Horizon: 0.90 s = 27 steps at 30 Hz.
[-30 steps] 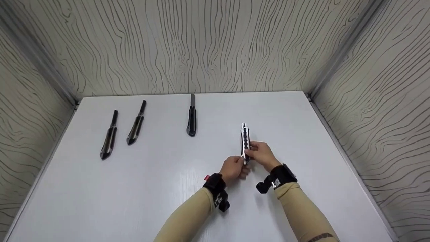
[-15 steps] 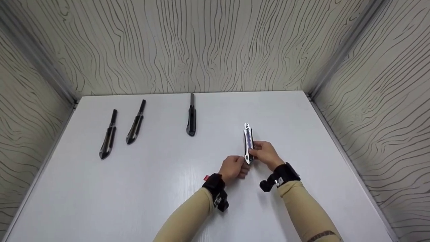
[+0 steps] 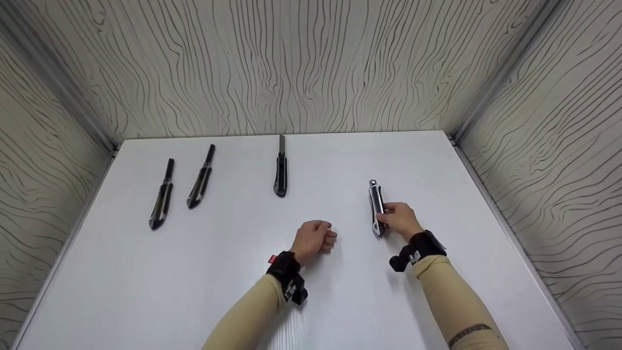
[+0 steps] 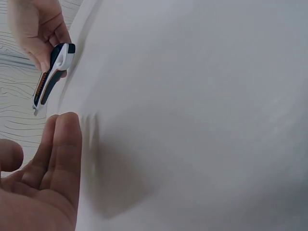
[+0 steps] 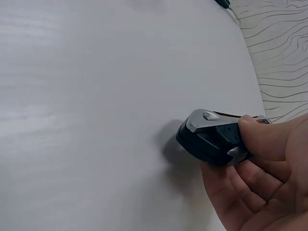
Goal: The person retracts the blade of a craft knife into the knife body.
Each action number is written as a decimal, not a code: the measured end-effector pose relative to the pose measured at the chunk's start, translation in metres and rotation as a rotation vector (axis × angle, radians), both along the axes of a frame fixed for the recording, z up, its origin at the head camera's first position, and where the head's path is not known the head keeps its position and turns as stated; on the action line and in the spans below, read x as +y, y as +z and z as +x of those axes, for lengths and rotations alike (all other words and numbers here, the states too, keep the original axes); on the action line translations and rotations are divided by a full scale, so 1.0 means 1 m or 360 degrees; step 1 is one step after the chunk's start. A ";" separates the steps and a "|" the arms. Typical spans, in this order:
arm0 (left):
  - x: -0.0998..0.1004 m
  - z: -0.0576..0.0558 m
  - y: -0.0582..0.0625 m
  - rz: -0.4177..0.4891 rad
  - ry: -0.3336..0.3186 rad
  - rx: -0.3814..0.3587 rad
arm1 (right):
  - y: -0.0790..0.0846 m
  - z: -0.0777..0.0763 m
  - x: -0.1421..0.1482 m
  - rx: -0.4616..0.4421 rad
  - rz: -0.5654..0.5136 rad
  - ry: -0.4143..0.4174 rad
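Utility knife [image 3: 376, 205] is held by the right hand [image 3: 401, 219], right of centre over the white table [image 3: 218, 253], tip pointing away from the person. Judged rigid, fairly light and unlikely to break; its smooth metallic face may prove slippery, so the rear handle, well behind the tip, is the sound place to grasp. Body is silver and dark, with a notched strip lengthwise; no long blade is visible. Right thumb and fingers pinch the handle; the left hand [image 3: 312, 241] holds nothing, fingers loosely bent.
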<state>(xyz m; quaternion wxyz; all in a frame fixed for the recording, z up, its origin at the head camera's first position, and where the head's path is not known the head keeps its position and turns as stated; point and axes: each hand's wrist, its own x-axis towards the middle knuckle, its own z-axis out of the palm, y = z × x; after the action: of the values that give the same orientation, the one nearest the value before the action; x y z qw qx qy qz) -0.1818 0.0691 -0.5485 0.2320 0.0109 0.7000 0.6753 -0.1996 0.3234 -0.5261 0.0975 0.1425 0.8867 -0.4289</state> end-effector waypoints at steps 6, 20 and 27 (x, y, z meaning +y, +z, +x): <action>-0.011 0.001 0.001 -0.0013 0.0033 0.0023 | 0.003 -0.001 0.013 0.0019 0.0209 0.0031; -0.030 0.000 -0.001 -0.0004 0.0093 0.0021 | 0.008 -0.002 0.023 0.0062 0.0494 0.0031; -0.033 -0.001 -0.005 -0.0002 0.0100 0.0018 | 0.006 -0.001 0.025 0.0054 0.0505 -0.0030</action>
<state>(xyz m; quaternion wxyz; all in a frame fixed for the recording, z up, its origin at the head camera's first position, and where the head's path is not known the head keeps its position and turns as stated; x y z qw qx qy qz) -0.1825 0.0359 -0.5530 0.2066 -0.0073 0.7018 0.6817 -0.2010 0.3485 -0.5206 0.0547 0.1571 0.9435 -0.2865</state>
